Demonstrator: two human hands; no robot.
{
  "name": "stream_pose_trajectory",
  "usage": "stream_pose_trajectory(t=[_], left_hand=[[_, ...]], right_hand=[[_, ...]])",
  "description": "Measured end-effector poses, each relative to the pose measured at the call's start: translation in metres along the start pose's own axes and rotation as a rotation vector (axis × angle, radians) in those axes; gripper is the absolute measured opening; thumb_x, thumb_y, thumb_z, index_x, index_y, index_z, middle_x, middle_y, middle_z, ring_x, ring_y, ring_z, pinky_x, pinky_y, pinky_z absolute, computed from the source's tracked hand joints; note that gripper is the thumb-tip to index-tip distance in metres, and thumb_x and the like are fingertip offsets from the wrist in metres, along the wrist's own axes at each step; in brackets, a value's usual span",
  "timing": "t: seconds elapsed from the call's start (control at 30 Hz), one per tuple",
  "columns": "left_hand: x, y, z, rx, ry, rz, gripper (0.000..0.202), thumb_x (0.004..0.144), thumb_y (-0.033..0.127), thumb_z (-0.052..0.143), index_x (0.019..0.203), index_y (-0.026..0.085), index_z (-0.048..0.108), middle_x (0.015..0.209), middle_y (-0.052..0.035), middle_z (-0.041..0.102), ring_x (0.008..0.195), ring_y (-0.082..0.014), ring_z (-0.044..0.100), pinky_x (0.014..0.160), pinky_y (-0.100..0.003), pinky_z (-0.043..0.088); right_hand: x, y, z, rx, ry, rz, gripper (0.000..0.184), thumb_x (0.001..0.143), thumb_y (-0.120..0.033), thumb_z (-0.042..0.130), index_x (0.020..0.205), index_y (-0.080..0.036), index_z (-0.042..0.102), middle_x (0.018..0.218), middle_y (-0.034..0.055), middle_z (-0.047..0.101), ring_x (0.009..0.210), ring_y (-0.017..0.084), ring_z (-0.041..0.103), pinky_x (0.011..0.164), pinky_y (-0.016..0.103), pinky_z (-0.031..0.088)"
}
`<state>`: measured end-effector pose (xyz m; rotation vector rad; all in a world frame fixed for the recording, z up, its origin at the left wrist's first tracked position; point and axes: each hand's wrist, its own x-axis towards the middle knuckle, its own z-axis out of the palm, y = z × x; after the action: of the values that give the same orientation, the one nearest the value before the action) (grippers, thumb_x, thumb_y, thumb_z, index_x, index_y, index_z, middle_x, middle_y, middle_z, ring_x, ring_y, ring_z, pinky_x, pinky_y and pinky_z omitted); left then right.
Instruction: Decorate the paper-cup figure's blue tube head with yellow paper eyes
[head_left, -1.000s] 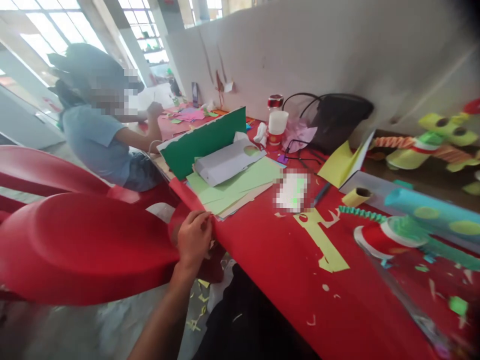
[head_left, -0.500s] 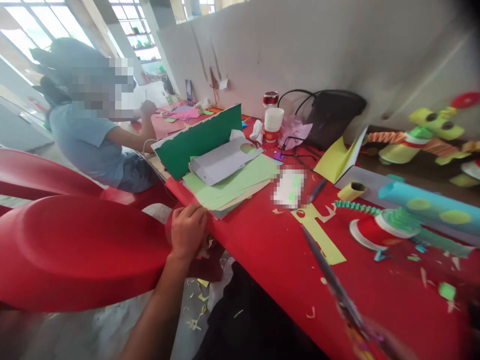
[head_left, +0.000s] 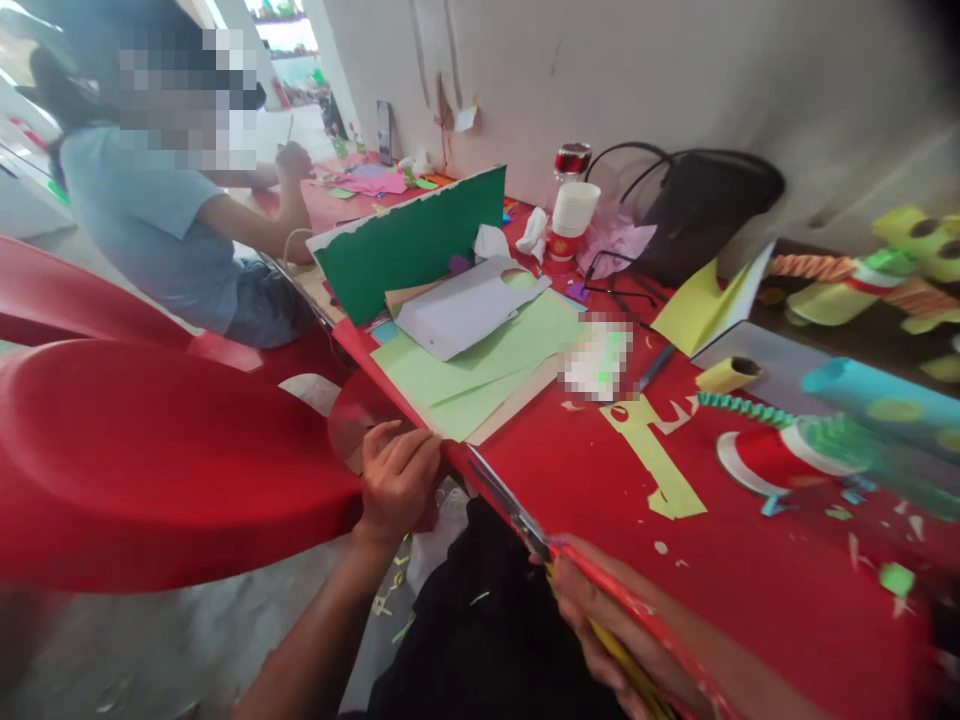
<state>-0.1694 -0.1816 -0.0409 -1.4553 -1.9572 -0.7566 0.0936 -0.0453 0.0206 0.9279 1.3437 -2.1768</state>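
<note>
My left hand [head_left: 401, 475] is at the near edge of the red-covered table [head_left: 555, 480], just below the paper stack. Its fingers are curled and pressed together; what lies in them, if anything, is hidden. My right hand [head_left: 600, 620] is closed around scissors [head_left: 517, 515] with red and yellow handles. The blades look closed and point along the table edge, their tips a little right of my left fingers. Beyond the blades lie light green sheets [head_left: 487, 385] with a pale grey card [head_left: 465, 310] on top. A cut yellow paper strip [head_left: 660, 465] lies right of them.
A green board [head_left: 420, 245] stands behind the papers. Paper cups [head_left: 574, 210], glasses [head_left: 622, 285], a black bag [head_left: 705, 215] and a red-and-white paper model [head_left: 787, 455] are farther back or right. A co-worker [head_left: 157, 210] sits at the left beyond red chairs [head_left: 172, 460].
My right hand has come into fuller view, bringing the scissors left and down to the table edge near my left hand. The camera view has shifted. My left hand stays at the edge.
</note>
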Motion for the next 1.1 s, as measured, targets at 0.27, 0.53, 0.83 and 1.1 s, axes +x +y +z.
stream_pose_trajectory(t=[0.27, 0.53, 0.83, 1.1], left_hand=[[0.013, 0.016, -0.006, -0.003, -0.085, -0.099, 0.012, 0.086, 0.024, 0.068, 0.097, 0.027, 0.071, 0.095, -0.0021, 0.076, 0.084, -0.0178, 0.069, 0.087, -0.041, 0.046], [0.015, 0.012, 0.006, -0.073, -0.033, -0.114, 0.008, 0.086, 0.016, 0.067, 0.09, 0.022, 0.07, 0.089, -0.002, 0.074, 0.083, -0.0175, 0.068, 0.082, -0.036, 0.048], [0.019, -0.007, 0.006, 0.043, -0.013, 0.069, 0.014, 0.083, 0.013, 0.067, 0.093, 0.023, 0.068, 0.095, -0.0034, 0.076, 0.084, -0.0213, 0.068, 0.08, -0.037, 0.05], [0.03, -0.024, 0.003, 0.195, -0.065, 0.033, 0.008, 0.088, 0.018, 0.061, 0.087, 0.024, 0.066, 0.092, -0.003, 0.076, 0.082, -0.0251, 0.068, 0.075, -0.039, 0.044]], right_hand=[[-0.002, -0.007, 0.005, 0.019, 0.078, 0.091, 0.065, 0.078, -0.083, 0.052, 0.111, -0.027, 0.058, 0.053, -0.0067, 0.046, 0.032, 0.006, 0.039, 0.032, 0.017, 0.029], [-0.006, -0.024, 0.009, 0.053, 0.115, 0.032, 0.065, 0.075, -0.085, 0.053, 0.088, -0.023, 0.044, 0.06, -0.0107, 0.043, 0.03, 0.001, 0.036, 0.028, 0.013, 0.032], [-0.005, -0.027, 0.002, 0.117, 0.047, -0.059, 0.058, 0.081, -0.079, 0.054, 0.093, -0.022, 0.046, 0.067, -0.0085, 0.049, 0.035, 0.001, 0.042, 0.03, 0.012, 0.032], [0.004, -0.02, -0.007, 0.223, -0.012, -0.089, 0.055, 0.081, -0.074, 0.061, 0.091, -0.022, 0.047, 0.073, -0.0075, 0.05, 0.045, 0.001, 0.048, 0.041, 0.014, 0.031]])
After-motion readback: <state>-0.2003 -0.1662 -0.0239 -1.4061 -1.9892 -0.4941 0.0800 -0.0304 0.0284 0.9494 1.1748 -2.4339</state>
